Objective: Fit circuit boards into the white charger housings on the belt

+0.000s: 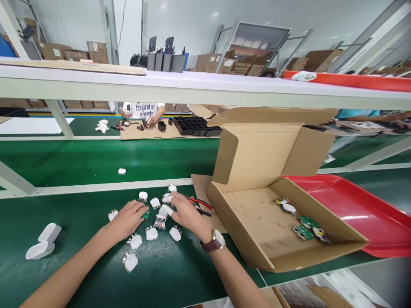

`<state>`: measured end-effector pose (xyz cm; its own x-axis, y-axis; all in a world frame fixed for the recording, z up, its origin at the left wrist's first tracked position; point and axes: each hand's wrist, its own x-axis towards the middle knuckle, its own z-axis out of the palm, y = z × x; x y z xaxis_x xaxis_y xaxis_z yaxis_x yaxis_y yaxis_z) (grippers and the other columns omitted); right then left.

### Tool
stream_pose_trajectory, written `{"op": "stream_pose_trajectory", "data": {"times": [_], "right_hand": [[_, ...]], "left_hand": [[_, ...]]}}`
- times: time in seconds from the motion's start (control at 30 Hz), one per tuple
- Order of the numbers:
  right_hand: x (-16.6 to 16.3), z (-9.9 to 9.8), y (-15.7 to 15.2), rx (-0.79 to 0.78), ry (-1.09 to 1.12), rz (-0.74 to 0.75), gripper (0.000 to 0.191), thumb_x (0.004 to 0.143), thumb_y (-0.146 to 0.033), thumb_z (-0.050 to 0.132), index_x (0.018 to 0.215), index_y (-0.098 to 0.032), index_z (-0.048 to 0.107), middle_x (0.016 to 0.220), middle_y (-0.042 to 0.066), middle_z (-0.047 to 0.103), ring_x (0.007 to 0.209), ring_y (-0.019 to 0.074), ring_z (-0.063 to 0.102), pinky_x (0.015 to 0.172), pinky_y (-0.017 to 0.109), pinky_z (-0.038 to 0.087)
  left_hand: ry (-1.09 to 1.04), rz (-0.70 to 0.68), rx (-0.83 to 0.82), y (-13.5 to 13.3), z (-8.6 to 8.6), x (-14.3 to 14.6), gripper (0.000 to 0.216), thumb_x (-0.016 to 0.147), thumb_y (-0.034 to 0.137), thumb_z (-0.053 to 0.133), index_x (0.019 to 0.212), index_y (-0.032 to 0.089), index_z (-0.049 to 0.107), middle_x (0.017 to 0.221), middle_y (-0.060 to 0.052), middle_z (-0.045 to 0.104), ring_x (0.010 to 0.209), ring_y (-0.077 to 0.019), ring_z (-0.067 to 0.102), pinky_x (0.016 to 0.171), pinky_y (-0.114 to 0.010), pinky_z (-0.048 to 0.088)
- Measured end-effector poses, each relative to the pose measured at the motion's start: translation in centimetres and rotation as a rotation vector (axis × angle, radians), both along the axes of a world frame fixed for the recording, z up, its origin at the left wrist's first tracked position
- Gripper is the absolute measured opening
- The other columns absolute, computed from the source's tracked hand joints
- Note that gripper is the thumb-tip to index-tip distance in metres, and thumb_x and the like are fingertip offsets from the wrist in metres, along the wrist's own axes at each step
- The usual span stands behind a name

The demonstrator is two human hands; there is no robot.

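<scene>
My left hand (128, 219) reaches over the green tabletop, its fingers curled together at a small green circuit board (146, 214), partly hidden under the fingertips. My right hand (186, 214) wears white finger cots on its fingertips and a wristwatch at the wrist. Its fingers are apart, the lower covered tip at a circuit board with a white top (160, 220); a grip on it does not show. Around both hands lie several similar white-topped boards, among them a near one (130, 261) and one below the right hand (175, 233).
An open cardboard box (247, 231) with several circuit boards (303, 232) stands at right, beside a red tray (346, 201). Red-handled pliers (201, 202) lie behind my right hand. Two white oval cups (40, 250) sit left. A shelf beam (192, 92) crosses ahead; a co-worker (146, 112) sits beyond.
</scene>
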<state>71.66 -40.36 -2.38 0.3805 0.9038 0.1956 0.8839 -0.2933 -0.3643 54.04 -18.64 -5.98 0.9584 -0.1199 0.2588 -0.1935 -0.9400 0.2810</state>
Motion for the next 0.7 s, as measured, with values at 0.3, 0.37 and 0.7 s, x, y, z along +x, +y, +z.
{"op": "stream_pose_trajectory", "data": {"times": [0.3,0.37,0.7], "right_hand": [[-5.4,-0.5,-2.6,-0.079,0.111,-0.014,0.014,0.105,-0.024,0.051,0.104,-0.02,0.064,0.109,0.009,0.063,0.09,0.0228,0.063,0.082,0.035,0.05],[-5.8,-0.8,-2.6,-0.055,0.164,-0.064,0.009,0.103,-0.024,0.056,0.104,-0.019,0.062,0.114,0.009,0.061,0.093,0.0221,0.063,0.085,0.035,0.052],[-4.0,-2.2,-2.5,-0.007,0.552,-0.028,0.048,0.073,-0.041,0.091,0.107,-0.019,0.067,0.092,0.001,0.068,0.082,0.0207,0.065,0.072,0.029,0.052]], "left_hand": [[-0.042,-0.009,-0.035,-0.8,0.8,-1.8,0.024,0.106,0.042,0.058,0.108,0.021,0.067,0.135,-0.013,0.063,0.124,-0.0343,0.061,0.101,-0.051,0.055],[-0.053,-0.018,-0.041,-1.6,0.6,-1.5,0.031,0.1,0.049,0.066,0.116,0.022,0.066,0.133,-0.012,0.064,0.125,-0.0357,0.06,0.102,-0.052,0.053],[-0.065,-0.131,-0.105,-3.7,-2.8,0.6,0.044,0.104,0.04,0.058,0.148,0.035,0.054,0.125,-0.007,0.073,0.109,-0.0301,0.071,0.091,-0.041,0.059]]}}
